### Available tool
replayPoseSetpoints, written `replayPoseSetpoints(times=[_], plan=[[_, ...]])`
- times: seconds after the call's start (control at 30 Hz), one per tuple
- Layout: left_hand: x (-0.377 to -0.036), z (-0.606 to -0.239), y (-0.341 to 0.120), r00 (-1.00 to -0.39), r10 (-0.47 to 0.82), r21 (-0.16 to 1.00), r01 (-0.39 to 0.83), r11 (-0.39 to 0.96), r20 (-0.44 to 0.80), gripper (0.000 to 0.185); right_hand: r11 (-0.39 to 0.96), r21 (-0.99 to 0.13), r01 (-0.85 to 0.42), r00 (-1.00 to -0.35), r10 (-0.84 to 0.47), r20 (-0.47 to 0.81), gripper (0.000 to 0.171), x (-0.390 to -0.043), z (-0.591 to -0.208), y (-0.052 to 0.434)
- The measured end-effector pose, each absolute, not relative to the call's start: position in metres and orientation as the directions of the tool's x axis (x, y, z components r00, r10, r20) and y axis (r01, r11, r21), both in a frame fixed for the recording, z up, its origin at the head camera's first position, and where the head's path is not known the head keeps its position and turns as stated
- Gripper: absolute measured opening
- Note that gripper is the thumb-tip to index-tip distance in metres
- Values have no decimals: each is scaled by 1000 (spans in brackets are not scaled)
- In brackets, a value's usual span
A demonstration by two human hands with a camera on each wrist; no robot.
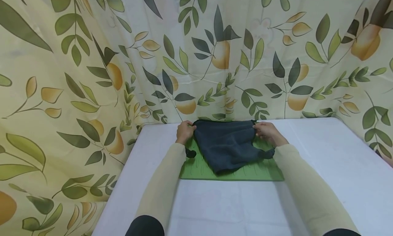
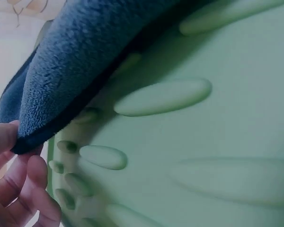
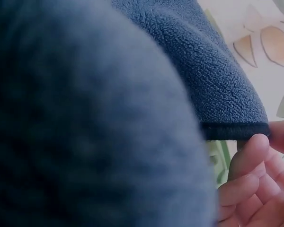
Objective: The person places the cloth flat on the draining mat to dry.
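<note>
A dark blue-grey towel [image 1: 227, 143] with black edging hangs spread between both hands, over a green mat [image 1: 261, 172] with raised oval bumps. My left hand [image 1: 185, 132] pinches its far left corner; in the left wrist view, thumb and fingertips meet on the black hem of the towel [image 2: 85, 52], with the mat's bumps beside it. At the far right corner, my right hand [image 1: 270, 133] pinches the same edge. A fuzzy face of the towel [image 3: 222, 85] shows in the right wrist view, where a blurred dark blue mass covers much of the left side.
The mat lies on a white-covered table [image 1: 212, 208], near its far edge. Behind and to the left hangs a curtain [image 1: 245, 75] printed with leaves and fruit. A small dark rounded piece [image 1: 190, 153] sits by the left wrist.
</note>
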State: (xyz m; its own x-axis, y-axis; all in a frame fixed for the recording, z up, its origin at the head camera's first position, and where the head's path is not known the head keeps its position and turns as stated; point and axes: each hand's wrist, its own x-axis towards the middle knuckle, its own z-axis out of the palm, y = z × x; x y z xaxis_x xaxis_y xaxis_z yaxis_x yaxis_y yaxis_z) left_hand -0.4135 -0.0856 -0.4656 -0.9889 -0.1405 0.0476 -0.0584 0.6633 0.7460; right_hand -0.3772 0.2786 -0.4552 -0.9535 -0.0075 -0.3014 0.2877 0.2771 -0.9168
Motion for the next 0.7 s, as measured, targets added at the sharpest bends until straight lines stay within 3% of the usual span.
replayPoseSetpoints(times=[0.37, 0.53, 0.7], plan=[[-412, -476, -99, -1000, -23, 755, -11, 655, 5, 31, 376, -881, 286, -936, -89, -341, 24, -375, -459, 286], [-407, -473, -109, -990, 88, 822, -43, 568, -112, 35, 399, -876, 271, -914, -179, -364, 32, -373, -461, 292], [-400, -470, -114, -959, 197, 863, -80, 499, -203, 38, 457, -862, 222, -902, -239, -359, 27, -367, -461, 293]])
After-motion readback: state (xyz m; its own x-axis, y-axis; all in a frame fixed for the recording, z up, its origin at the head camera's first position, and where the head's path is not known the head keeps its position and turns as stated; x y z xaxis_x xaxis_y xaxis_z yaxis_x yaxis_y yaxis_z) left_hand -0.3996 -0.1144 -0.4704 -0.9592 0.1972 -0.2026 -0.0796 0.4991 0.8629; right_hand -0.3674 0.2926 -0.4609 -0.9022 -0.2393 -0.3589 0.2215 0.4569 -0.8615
